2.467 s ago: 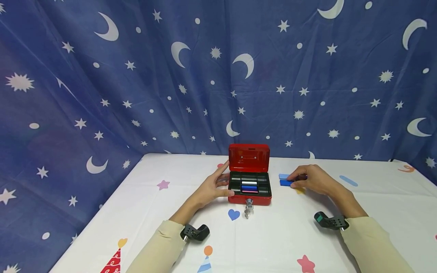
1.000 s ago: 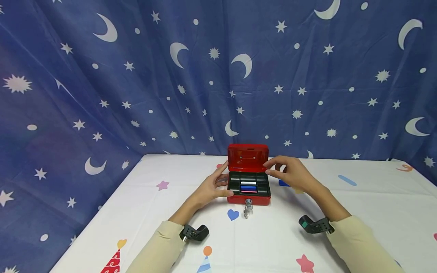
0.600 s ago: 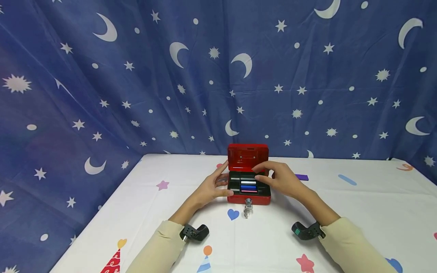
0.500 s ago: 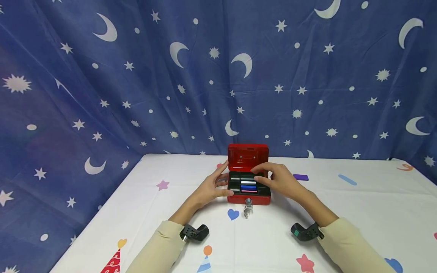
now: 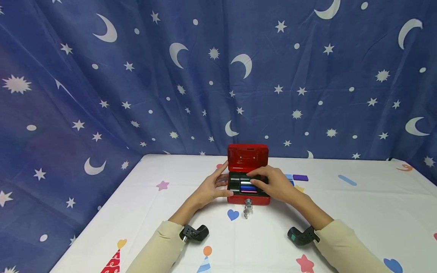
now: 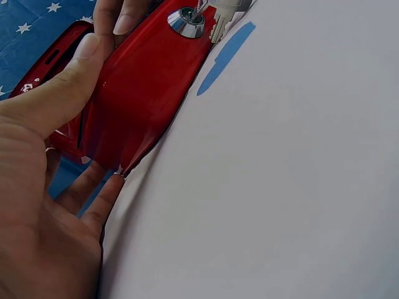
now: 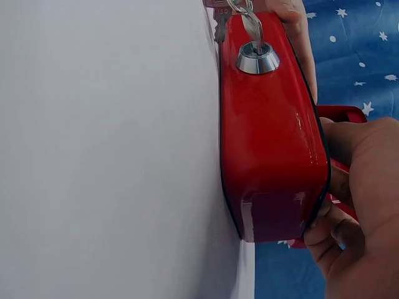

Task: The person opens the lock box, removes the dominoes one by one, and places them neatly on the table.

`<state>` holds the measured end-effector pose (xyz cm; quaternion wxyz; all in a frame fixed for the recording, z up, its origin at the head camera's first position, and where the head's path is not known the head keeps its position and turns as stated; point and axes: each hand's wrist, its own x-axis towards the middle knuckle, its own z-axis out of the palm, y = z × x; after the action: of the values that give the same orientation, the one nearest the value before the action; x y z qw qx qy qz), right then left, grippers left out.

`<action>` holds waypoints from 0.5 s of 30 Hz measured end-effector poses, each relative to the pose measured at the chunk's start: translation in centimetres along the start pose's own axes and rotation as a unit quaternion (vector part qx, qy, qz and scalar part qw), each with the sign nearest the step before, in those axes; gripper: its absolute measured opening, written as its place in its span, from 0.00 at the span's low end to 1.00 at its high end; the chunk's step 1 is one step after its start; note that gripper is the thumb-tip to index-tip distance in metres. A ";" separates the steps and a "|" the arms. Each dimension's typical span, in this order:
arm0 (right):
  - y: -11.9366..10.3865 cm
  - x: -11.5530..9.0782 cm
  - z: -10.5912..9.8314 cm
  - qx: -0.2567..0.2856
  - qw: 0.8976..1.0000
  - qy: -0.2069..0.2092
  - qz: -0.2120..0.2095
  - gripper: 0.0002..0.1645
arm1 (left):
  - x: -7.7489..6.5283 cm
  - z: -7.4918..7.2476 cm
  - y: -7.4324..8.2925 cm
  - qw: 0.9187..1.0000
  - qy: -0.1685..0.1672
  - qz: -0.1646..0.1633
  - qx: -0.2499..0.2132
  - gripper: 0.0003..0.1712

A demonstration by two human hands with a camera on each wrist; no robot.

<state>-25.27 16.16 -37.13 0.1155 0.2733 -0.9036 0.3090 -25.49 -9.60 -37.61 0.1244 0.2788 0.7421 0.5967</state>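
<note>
Left hand (image 5: 209, 190) is gripping the box (image 5: 239, 199), right hand (image 5: 274, 183) reaching inside, hold unclear; blocks (image 5: 300, 177) are lying out, strips (image 5: 248, 188) sitting within.

A dark blue curtain (image 5: 218, 91), printed with white crescent moons (image 5: 248, 64), stars (image 5: 281, 26) and dots (image 5: 296, 46), hangs behind the white cloth-covered counter (image 5: 259, 239). Printed there are a pink star (image 5: 162, 185) at left, a blue heart (image 5: 233, 215), a red party hat (image 5: 112, 262), a blue-striped party hat (image 5: 205, 265), a coral star (image 5: 305, 264) and, farther right, a rounded blue bar (image 5: 347, 180).
</note>
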 end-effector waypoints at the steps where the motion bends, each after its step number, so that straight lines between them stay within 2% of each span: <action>1: 0.0 0.0 0.0 -0.001 1.000 0.000 0.001 0.17 | 0.0 0.0 0.0 1.000 0.000 0.000 0.001 0.55; 15: -0.4 0.0 0.1 -0.026 1.000 -0.012 0.005 0.16 | -0.1 0.1 0.3 1.000 0.002 0.000 0.004 0.55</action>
<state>-25.01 15.83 -37.00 0.1105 0.2694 -0.9141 0.2823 -25.32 -9.55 -37.39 0.1221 0.2783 0.7447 0.5942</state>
